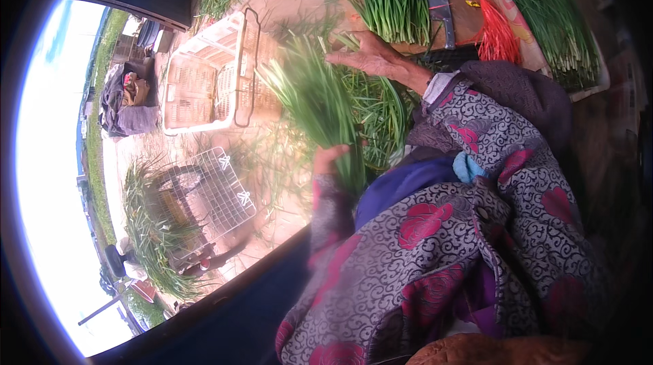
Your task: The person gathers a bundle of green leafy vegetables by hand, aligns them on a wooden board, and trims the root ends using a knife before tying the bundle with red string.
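A thick bunch of green garlic chives (309, 93), blurred by motion, stands tilted up and left in front of me with its pale stem ends upward. My left hand (331, 159) is closed around its lower, leafy part. Just right of the bunch's top, my right hand (373, 57) has a few stems poking out beyond its fingers, their leaves trailing below the wrist. More loose chives (381, 117) lie in a heap under my right forearm, close to my lap.
A neat chive pile (394, 1) lies on a brown board beside a dark cleaver-like blade (441, 15) and red plastic ties (495, 22). More chives (544, 11) fill the far right. Left are a white plastic crate (204, 86), a wire rack (221, 192) and grass-like scraps (153, 222).
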Demonstrator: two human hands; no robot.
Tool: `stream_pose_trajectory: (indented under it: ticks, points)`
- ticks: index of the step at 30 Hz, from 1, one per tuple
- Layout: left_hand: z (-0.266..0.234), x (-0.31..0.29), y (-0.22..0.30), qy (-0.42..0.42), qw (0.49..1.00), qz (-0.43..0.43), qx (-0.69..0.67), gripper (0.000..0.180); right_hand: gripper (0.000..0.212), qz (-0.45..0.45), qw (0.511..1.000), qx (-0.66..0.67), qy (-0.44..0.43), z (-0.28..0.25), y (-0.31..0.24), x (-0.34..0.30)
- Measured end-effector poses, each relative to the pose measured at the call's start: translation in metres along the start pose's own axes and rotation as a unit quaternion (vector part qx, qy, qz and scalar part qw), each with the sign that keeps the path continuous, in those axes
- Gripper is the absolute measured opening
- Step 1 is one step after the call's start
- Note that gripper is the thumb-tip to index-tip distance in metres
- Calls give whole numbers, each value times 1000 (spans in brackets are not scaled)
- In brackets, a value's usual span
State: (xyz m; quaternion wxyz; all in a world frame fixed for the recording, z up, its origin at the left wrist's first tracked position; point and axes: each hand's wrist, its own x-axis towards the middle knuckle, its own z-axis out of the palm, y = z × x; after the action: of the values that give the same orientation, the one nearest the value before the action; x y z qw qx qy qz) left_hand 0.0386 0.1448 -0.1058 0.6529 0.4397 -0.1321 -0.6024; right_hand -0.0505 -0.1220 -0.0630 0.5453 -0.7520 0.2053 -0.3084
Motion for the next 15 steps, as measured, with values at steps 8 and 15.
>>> stream_pose_trajectory:
  ticks: [8, 15]
  points:
    - [20, -5, -1, -129, 975, -6, -178, 85, 40, 219, 946, 206, -124, -35, -30, -17]
    - [-20, 12, -22, -70, 995, 10, -75, 59, 72, 216, 927, 258, -166, -43, -14, -22]
